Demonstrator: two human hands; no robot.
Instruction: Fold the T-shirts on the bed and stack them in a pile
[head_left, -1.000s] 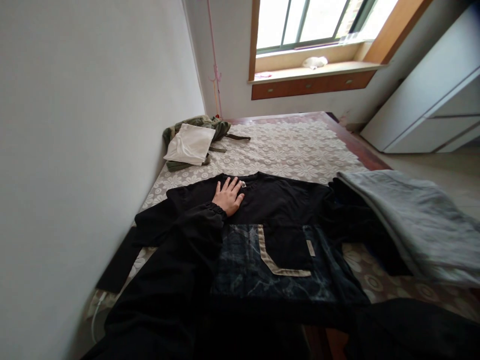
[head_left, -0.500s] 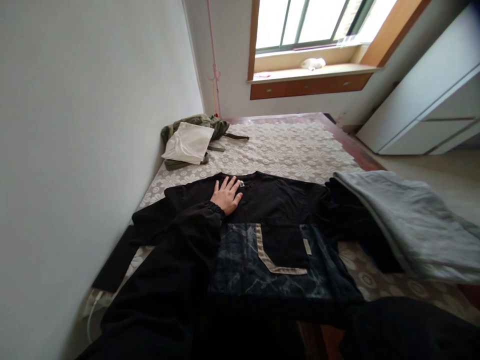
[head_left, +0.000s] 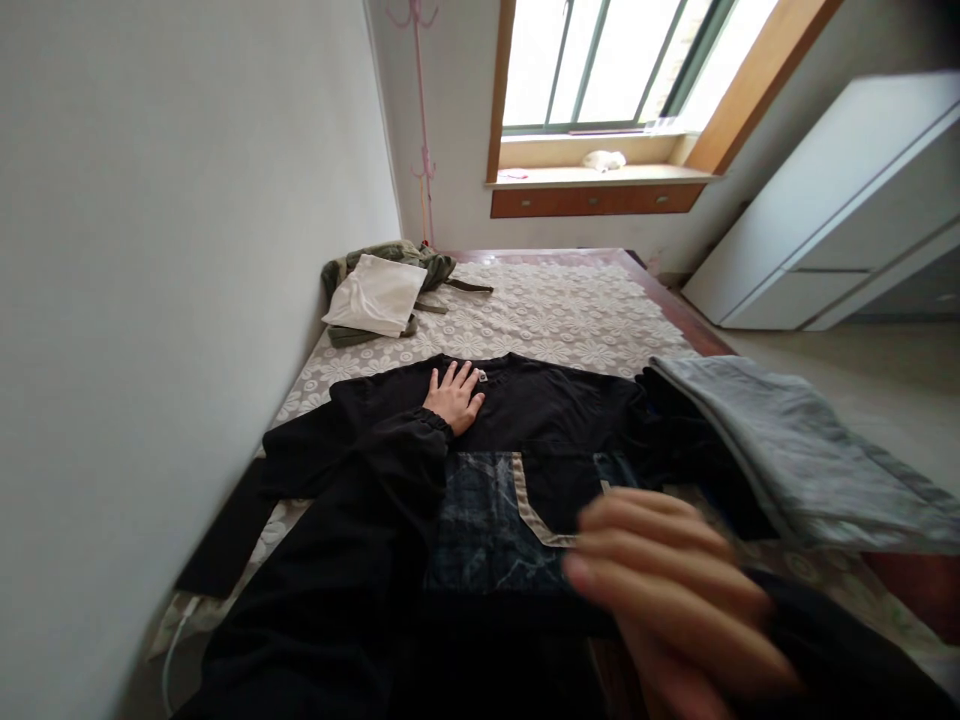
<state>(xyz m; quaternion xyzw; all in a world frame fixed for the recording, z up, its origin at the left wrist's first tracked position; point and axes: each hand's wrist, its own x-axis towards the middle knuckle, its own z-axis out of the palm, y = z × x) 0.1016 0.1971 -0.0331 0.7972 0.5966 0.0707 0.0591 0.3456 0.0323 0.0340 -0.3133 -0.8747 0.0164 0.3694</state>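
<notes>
A black long-sleeved top (head_left: pixel 555 410) lies spread on a patterned lace cloth, with a dark blue marbled panel and a beige-edged pocket on its front. My left hand (head_left: pixel 454 397) rests flat on it just beside the neckline tag, fingers spread. Over the lower right part of the panel hangs my right hand (head_left: pixel 667 590), blurred, its fingers curled together; whether anything is inside them is hidden. Folded grey fabric (head_left: pixel 795 450) lies at the right, over the top's sleeve.
The lace cloth (head_left: pixel 555 310) covers a reddish wooden table. A green bag (head_left: pixel 435 268) with a white pouch (head_left: pixel 379 295) on it lies against the left wall. A white cable (head_left: pixel 172 650) hangs at lower left. White cabinet (head_left: pixel 825 200) at right.
My right hand has come into view from the lower right, over the marbled panel. My left hand stays flat near the neckline. The camera view has shifted slightly.
</notes>
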